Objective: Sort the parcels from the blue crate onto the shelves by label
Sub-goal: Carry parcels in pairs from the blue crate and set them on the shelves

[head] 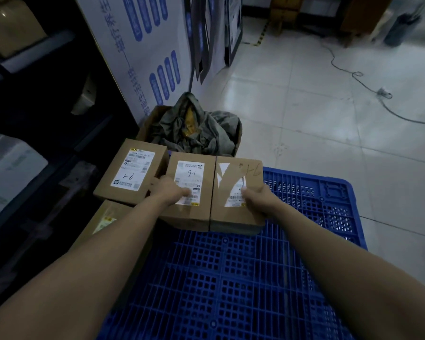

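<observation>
Left hand [174, 192] grips a brown cardboard parcel with a white "9-1" label [207, 182]. Right hand [255, 200] grips the adjoining brown torn-label parcel [231, 217]. Parcels touch, above the far edge of the blue lattice plastic crate [231, 278]. Keep both level, labels up; check each marking before shelving.
</observation>
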`<state>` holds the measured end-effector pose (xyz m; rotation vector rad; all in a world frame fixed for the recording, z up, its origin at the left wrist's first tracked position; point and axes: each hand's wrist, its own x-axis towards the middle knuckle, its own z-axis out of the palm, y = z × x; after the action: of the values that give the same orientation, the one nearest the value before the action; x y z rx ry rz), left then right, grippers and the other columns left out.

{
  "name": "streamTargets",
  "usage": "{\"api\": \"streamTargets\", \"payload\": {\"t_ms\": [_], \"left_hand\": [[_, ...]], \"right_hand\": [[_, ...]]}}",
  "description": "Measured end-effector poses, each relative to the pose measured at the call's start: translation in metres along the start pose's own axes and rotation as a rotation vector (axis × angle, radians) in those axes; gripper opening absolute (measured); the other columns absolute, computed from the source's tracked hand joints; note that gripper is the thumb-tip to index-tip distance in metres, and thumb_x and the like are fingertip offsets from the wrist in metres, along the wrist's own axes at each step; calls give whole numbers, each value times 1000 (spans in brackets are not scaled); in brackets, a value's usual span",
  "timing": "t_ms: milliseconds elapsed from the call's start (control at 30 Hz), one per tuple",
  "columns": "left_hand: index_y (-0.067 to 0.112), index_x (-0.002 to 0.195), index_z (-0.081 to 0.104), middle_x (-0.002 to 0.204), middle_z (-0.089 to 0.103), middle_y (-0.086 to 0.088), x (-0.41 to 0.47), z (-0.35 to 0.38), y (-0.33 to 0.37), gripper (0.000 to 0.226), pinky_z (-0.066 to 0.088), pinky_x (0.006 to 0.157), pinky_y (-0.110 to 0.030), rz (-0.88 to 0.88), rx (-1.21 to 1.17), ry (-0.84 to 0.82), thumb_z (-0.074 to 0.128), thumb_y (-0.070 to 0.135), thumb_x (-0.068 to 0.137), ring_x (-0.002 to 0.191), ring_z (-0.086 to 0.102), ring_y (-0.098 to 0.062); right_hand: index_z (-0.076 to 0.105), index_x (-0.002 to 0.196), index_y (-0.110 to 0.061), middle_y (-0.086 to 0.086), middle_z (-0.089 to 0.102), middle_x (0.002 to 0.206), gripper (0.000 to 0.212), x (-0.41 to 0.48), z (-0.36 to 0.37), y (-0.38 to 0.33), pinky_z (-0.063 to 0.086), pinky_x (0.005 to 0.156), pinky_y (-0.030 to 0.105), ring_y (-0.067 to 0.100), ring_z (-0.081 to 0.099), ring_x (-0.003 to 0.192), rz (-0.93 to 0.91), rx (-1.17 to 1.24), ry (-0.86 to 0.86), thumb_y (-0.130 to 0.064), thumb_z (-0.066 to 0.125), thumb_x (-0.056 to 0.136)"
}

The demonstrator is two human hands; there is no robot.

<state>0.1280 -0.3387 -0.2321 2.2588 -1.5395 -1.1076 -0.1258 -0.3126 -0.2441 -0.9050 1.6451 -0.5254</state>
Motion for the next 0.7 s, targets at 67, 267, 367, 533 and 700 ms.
{"api": "streamTargets", "payload": {"t_ms": [67, 267, 367, 533, 700], "left_hand": [[5, 120, 48, 122, 59, -13, 5, 4, 0, 62, 49, 81, -36, -32, -82, -21, 79, 31, 72, 105, 58, -27], [2, 119, 56, 117, 65, -13, 10, 10, 2, 55, 51, 92, -40, -96, -376, -113, 80, 20, 72, 102, 64, -27], [6, 110, 58, 110, 67, -9, 8, 1, 13, 47, 53, 79, -36, -61, -448, -65, 80, 20, 71, 91, 65, -23], [12, 117, 45, 113, 64, -11, -14, -28, 32, 52, 52, 64, -32, -15, -641, -88, 76, 13, 75, 82, 66, -21], [23, 122, 28, 108, 64, -8, -58, -87, 59, 68, 55, 66, -35, 17, -775, -177, 76, 17, 75, 86, 68, -24]], "right_hand": [[45, 129, -11, 10, 65, 111, 43, 7, -9, 4, 56, 73, 39, 27, 66, 98, 38, 90, -20, -29, 59, 93], [55, 115, -18, 4, 76, 90, 36, 14, -25, 11, 58, 60, 32, 22, 74, 77, 184, 171, -176, -41, 62, 89], [54, 116, -16, 3, 76, 84, 38, 6, -33, 12, 57, 55, 29, 20, 73, 71, 185, 227, -198, -36, 66, 86], [43, 134, -18, 14, 66, 118, 62, -27, -46, -12, 58, 66, 39, 32, 68, 98, 102, 381, -143, -28, 73, 81], [38, 136, -26, 16, 62, 123, 63, -78, -65, -68, 58, 76, 51, 36, 66, 103, -17, 478, -66, -28, 70, 83]]}}
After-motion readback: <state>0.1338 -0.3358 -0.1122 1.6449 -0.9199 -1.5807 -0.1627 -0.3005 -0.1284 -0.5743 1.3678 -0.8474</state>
